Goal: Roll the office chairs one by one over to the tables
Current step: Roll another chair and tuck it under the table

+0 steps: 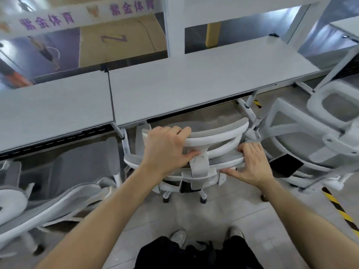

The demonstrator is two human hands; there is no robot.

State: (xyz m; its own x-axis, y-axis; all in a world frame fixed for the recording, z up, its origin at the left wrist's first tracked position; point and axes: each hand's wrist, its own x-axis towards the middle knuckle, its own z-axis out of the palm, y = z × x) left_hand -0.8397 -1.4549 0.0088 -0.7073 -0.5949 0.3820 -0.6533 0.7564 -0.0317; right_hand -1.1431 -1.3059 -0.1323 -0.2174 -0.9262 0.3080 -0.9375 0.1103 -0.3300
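Left chair: a grey mesh office chair at the far left, its back leaning toward me, parked at the left table – I judge this one already delivered.

Left table: a plain grey top, butted edge to edge against the next table.

Left hand: I see it draped over the headrest of the middle chair, fingers curled over the top rim and thumb tucked beneath, so it grips the frame.

Middle chair: white frame, grey mesh, seen from behind and above. Its seat is out of sight in front of the back, and the headrest sits just short of the edge of the right table. Two castors show on the floor below.

Right hand: fingers hook over the upper edge of the chair's back, thumb spread along the frame below – it holds the chair, though more loosely than the left.

Right table: grey top, its front edge directly above the middle chair.

Right chair: another white and grey chair, turned at an angle beside the table's leg, close to the middle one.

Progress: by my reading, the middle chair is nearly home and needs only a final nudge and release. The chairs on both flanks look placed. Whether more chairs wait behind me, I cannot tell.
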